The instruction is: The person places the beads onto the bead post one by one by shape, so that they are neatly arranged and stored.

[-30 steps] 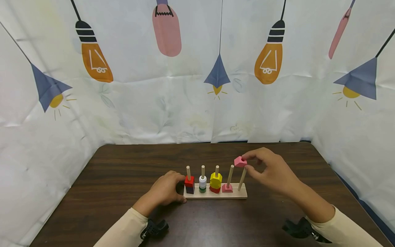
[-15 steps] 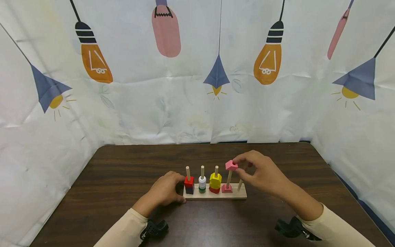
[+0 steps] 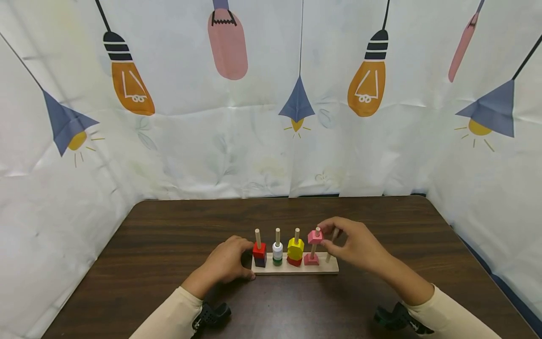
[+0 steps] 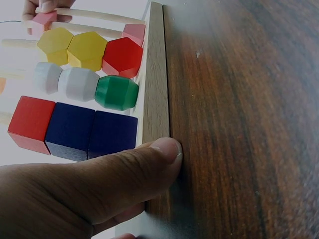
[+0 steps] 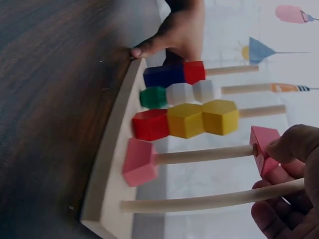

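Observation:
A wooden peg board (image 3: 296,269) with several upright pegs stands on the table. My left hand (image 3: 226,259) grips its left end, the thumb (image 4: 149,159) on the front edge. My right hand (image 3: 353,240) pinches a pink block (image 5: 265,149) between thumb and fingers. That block sits around the upper part of the fourth peg (image 5: 204,154), whose tip shows above it in the head view. Below it, apart, another pink block (image 5: 140,163) rests at the peg's foot. The fifth peg (image 5: 214,197) is bare and passes close to my right fingers.
On the first peg are blue blocks (image 4: 70,130) under a red block (image 4: 31,123). White beads (image 4: 78,83) over a green bead (image 4: 116,92) fill the second. Yellow blocks (image 5: 220,117) over a red block (image 5: 151,124) are on the third. A printed curtain (image 3: 254,155) hangs behind the table (image 3: 178,226).
My right hand has moved left and down, bringing the pink block from beside the fifth peg onto the fourth peg. My left hand has stayed at the board's end.

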`<state>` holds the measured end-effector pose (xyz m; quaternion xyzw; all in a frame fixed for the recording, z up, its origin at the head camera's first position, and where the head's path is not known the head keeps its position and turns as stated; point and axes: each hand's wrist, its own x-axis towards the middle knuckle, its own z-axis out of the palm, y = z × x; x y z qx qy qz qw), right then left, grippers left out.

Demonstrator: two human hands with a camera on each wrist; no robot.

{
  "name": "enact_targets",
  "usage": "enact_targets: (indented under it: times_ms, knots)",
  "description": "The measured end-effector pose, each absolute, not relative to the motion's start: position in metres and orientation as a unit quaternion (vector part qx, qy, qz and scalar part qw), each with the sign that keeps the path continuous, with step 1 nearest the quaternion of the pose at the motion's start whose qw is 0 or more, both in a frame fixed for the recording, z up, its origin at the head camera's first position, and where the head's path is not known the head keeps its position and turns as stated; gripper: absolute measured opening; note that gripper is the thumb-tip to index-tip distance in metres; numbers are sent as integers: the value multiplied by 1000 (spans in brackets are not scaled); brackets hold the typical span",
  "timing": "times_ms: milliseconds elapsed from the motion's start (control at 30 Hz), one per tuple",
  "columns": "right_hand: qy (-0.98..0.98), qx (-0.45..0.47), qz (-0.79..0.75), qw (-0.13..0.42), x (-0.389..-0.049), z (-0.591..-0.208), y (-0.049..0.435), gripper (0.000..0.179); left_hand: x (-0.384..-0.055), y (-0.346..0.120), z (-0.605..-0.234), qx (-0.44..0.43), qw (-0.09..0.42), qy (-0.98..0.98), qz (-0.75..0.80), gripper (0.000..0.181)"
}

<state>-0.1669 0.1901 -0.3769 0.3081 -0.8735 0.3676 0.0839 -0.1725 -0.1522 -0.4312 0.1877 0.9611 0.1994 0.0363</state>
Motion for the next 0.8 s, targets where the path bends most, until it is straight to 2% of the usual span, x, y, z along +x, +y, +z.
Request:
enact_targets:
  times_ms: [267,533,800]
  knots:
    - [-872,276,398,72,-168,-394,190,37,-172,-152,-431,187,36,961,203,67]
    - [-877,265,399,36,-171,-417,189,21,-172,-153,-433,188,34,961,202,69]
    - [-880,253,401,16,-172,-437,188,19,-173,-154,-433,194,33,961,196,70]
